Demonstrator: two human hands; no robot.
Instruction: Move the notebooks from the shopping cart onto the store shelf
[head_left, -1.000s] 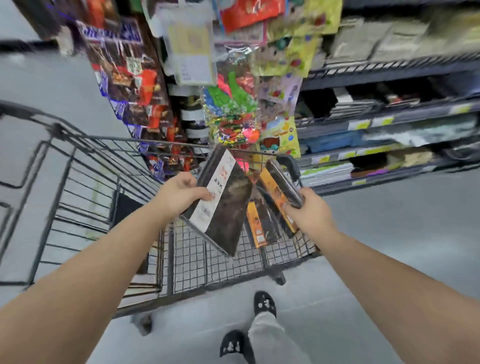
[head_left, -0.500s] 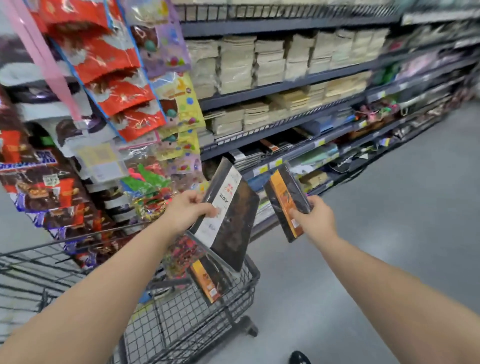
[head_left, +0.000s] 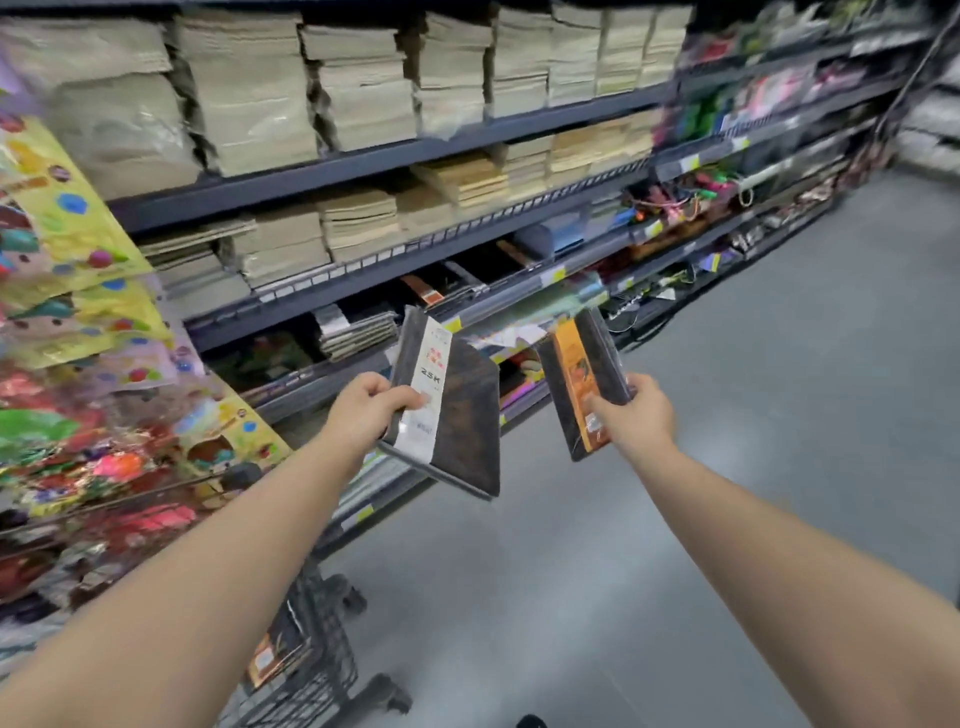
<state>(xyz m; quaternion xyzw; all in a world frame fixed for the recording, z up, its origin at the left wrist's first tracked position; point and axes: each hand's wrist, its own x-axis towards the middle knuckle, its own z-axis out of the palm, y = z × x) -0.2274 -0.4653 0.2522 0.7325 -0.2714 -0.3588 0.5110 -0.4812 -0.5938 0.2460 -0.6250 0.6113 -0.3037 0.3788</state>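
My left hand (head_left: 371, 410) grips a large dark notebook with a white label band (head_left: 457, 415) by its left edge, thumb on the band. My right hand (head_left: 631, 415) grips a smaller dark notebook with an orange band (head_left: 576, 379) at its lower right corner. Both notebooks are held up in front of the dark store shelf (head_left: 363, 270), below the rows of tan paper stacks. One corner of the black wire shopping cart (head_left: 322, 660) shows under my left forearm, with another orange-banded notebook (head_left: 275, 649) standing inside it.
Tan paper stacks (head_left: 260, 93) fill the upper shelves. Dark notebooks (head_left: 441, 288) and a stack of books (head_left: 358, 327) lie on the shelf level just beyond my hands. Colourful hanging bags (head_left: 78, 312) crowd the left. Grey aisle floor (head_left: 727, 467) stretches to the right.
The view has swung up and right from the cart to the shelves. Both hands carried their notebooks away from the cart and closer to the shelf.
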